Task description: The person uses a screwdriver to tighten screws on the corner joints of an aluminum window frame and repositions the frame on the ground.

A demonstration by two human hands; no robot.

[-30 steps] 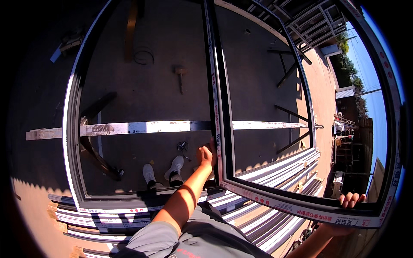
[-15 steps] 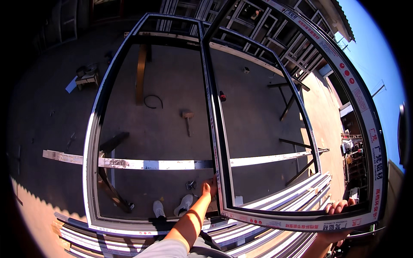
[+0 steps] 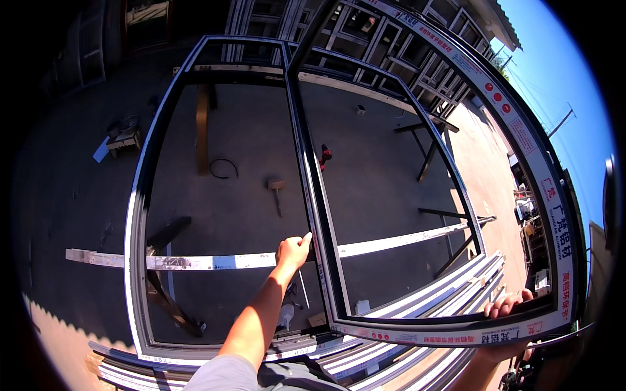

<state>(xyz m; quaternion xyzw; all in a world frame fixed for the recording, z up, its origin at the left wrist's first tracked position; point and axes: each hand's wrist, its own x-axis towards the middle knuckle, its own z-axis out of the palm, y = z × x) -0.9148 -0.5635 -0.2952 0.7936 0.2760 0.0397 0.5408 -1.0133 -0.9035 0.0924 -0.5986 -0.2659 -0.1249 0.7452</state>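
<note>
A large window frame (image 3: 135,228) of pale-faced aluminium profiles lies in front of me, with a long bar (image 3: 297,133) down its middle. Over its right half a hinged-looking sash (image 3: 450,335), dark with printed protective film, is tilted up, its right side raised. My left hand (image 3: 293,253) is closed at the middle bar, thumb pointing forward; whether its fingers grip the bar or the sash edge beside it, I cannot tell. Around the sash's near rail, by the right corner, my right hand (image 3: 508,305) is wrapped, fingers over the inner edge.
A pale crossbeam (image 3: 241,261) runs under the frame. Several aluminium profiles (image 3: 417,303) are stacked at the near side. On the floor lie a mallet (image 3: 276,186), a red drill (image 3: 325,155) and a curved black hose (image 3: 224,168). Window frames (image 3: 372,45) lean at the back.
My left hand has slid farther forward along the middle bar. My right hand keeps its hold on the sash. The whole view has shifted a little, and more of the drill shows.
</note>
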